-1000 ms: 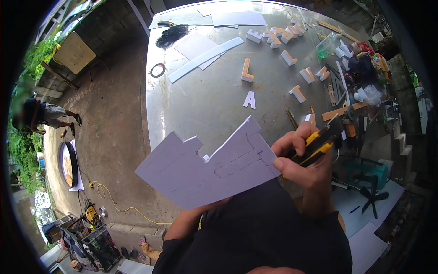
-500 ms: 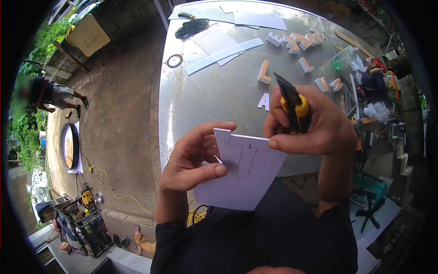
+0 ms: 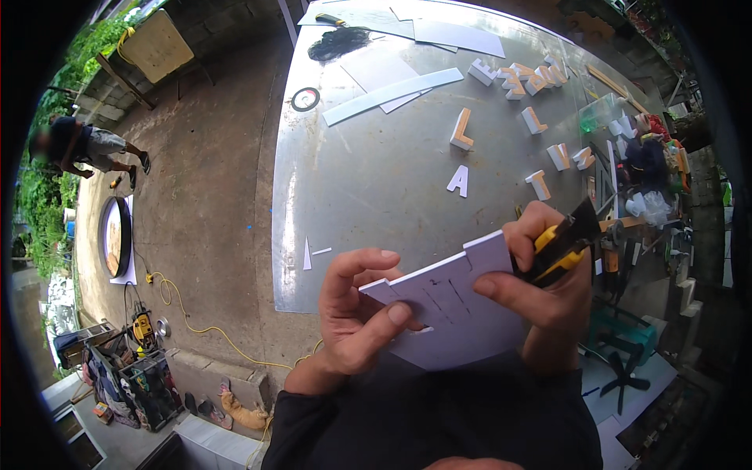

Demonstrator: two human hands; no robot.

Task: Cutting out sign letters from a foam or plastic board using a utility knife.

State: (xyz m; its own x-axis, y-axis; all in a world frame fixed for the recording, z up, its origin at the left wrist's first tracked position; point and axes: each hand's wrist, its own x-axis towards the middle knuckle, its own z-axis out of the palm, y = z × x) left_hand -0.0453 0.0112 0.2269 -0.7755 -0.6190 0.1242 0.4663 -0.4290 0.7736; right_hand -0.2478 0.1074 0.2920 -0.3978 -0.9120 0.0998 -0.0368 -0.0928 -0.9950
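Observation:
A white foam board (image 3: 470,317) with pencil lines is held up between my hands, close to my body. Notches are cut into its upper edge near both corners. My left hand (image 3: 356,313) pinches the left side, thumb on the marked face. On the right corner, my right hand (image 3: 540,294) has its thumb pressed against the board. That same hand also carries a yellow-and-black utility knife (image 3: 560,249), its tip turned up to the right, away from the board. Beyond the board, a flat white letter cutout (image 3: 459,181) lies on the metal table (image 3: 376,188).
Several thick letter blocks (image 3: 462,129) with tan faces stand on the table's right half. White strips (image 3: 392,95), a tape roll (image 3: 305,99) and another cutter (image 3: 329,19) lie farther off. Thin scraps (image 3: 308,254) rest near the left edge. A person (image 3: 98,145) stands far left.
The board has tilted, its upper edge now rising to the right. My right hand has shifted right and lower, and the knife has swung from pointing up-left to up-right.

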